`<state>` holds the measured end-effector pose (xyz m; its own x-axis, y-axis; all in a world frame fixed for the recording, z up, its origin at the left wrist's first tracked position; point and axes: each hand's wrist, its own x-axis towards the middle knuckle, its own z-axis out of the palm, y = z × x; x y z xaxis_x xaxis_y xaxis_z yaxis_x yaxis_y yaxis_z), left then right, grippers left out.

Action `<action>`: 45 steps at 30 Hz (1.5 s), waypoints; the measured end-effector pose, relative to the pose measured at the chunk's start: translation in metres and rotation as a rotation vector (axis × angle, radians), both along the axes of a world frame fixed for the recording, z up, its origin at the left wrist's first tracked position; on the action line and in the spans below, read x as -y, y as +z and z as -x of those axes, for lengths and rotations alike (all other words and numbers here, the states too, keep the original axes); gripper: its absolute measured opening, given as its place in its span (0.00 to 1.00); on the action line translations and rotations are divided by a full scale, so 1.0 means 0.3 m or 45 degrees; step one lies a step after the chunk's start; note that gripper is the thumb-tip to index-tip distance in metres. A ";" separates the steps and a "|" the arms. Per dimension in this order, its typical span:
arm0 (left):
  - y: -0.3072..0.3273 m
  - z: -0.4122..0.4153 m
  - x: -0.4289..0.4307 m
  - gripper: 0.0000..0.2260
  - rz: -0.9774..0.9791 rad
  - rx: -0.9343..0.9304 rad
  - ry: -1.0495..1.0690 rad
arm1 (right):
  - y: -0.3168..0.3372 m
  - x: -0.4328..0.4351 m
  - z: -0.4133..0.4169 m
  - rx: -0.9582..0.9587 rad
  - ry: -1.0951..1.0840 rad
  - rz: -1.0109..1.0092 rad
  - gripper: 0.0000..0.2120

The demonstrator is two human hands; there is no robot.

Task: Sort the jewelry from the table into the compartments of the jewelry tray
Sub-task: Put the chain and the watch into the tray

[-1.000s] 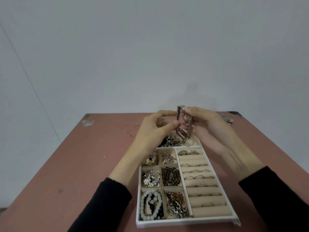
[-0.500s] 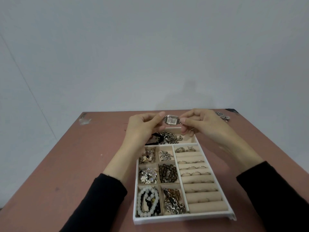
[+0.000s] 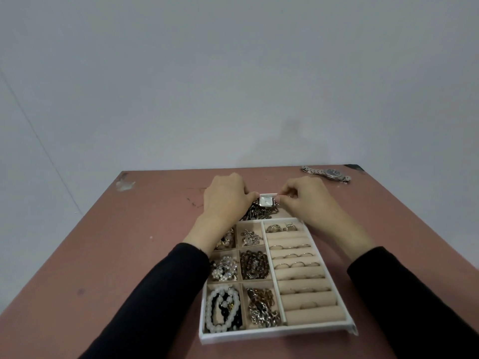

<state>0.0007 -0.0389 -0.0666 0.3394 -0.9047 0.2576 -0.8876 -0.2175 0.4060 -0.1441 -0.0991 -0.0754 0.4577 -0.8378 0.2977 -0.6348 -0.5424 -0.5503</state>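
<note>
My left hand (image 3: 225,200) and right hand (image 3: 307,204) pinched a watch (image 3: 266,201) over the far end of the jewelry tray (image 3: 272,333); a scuffed reddish table (image 3: 129,242) lay beneath it, a grey wall (image 3: 233,86) beyond.

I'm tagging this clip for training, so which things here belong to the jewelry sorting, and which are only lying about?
Part of the job: square watch, pinched between left hand and right hand; jewelry tray; round watch, unsorted, far right.
Just there: table; white scuff at its far left; dark object at its far right corner.

Even soft overhead light, faint shadows, wide-angle edge stretch, slight softness
</note>
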 end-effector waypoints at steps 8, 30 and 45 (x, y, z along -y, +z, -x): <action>-0.013 -0.022 0.008 0.14 0.032 -0.053 0.040 | -0.026 0.039 0.015 -0.243 -0.034 0.166 0.06; 0.000 -0.024 -0.081 0.08 0.404 -0.325 -0.159 | 0.053 0.379 0.166 -0.324 -0.227 0.047 0.19; 0.068 0.027 -0.112 0.29 0.292 -1.233 -0.430 | 0.362 0.006 0.037 0.568 0.365 -0.481 0.10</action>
